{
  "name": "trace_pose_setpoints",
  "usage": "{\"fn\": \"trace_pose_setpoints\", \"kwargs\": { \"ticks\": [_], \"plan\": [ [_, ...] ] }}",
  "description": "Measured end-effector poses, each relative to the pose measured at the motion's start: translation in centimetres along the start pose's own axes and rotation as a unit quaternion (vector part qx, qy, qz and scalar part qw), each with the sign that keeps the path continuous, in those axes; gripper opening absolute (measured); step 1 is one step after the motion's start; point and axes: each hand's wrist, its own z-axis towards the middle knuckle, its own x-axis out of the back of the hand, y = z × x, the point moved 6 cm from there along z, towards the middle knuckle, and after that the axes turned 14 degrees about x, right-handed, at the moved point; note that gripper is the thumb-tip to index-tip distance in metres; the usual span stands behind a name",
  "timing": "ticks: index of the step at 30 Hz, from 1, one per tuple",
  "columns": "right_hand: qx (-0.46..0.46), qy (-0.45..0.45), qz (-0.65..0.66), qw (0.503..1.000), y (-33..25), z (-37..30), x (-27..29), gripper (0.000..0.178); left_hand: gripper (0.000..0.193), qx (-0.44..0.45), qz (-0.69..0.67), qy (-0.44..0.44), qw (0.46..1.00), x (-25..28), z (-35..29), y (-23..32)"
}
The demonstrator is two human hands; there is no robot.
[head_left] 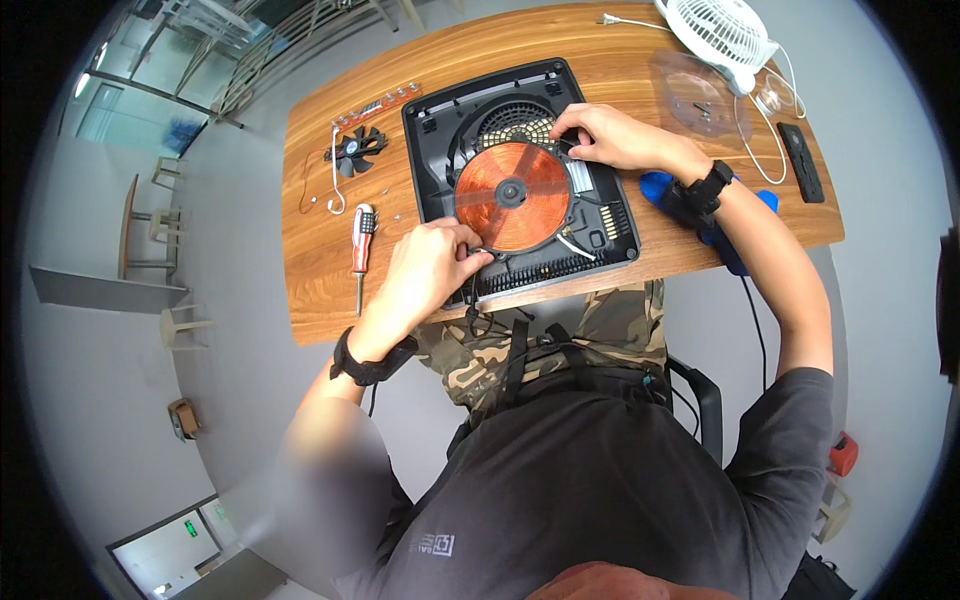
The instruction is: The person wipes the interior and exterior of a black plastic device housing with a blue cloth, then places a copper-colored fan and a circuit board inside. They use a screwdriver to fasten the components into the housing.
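Observation:
A round copper induction coil (484, 206) with a dark hub sits in an open black plastic cooktop housing (428, 172) on the table. My left hand (430, 262) is closed at the coil's near left edge, thumb and fingertips pinching the rim. At the far right edge my right hand (618, 138) is bent in a pinch on the rim; its fingertips are partly hidden. Under the coil's far side shows a round vent grille (518, 116). A short white wire (576, 249) sticks out at the coil's near right.
Left of the housing lie a red-and-white screwdriver (362, 240), a small black fan (357, 152) and a circuit strip (378, 105). To the right are a blue-and-black object (712, 222), a clear dish (690, 95) with screws, a white desk fan (722, 40) and a black strip (800, 162).

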Motion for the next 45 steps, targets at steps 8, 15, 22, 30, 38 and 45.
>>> {"fn": "trace_pose_setpoints", "kwargs": {
  "ticks": [8,15,22,30,38,45],
  "plan": [
    [0.038,-0.016,0.021,0.999,0.4,-0.4,-0.2,0.042,0.093,-0.042,0.042,0.029,0.998,0.0,2.1,0.7],
    [0.058,-0.016,-0.017,0.998,0.5,-0.1,-0.3,0.037,0.093,-0.028,0.084,-0.017,0.996,-2.1,2.6,0.3],
    [0.034,0.012,-0.035,0.999,0.4,-0.4,0.1,0.023,0.087,-0.028,0.098,-0.015,0.995,-2.1,2.9,1.0],
    [0.083,0.017,-0.043,0.995,0.5,-0.3,0.1,0.018,0.087,-0.037,0.11,-0.011,0.993,-1.9,3.0,1.5],
    [0.08,-0.03,-0.054,0.995,0.0,0.4,0.4,0.016,0.085,-0.05,0.104,-0.006,0.993,-1.9,3.4,1.8],
    [0.072,-0.027,-0.062,0.995,-0.2,0.7,0.2,0.016,0.085,-0.043,0.111,0.0,0.993,-1.8,3.4,1.7]
  ]
}}
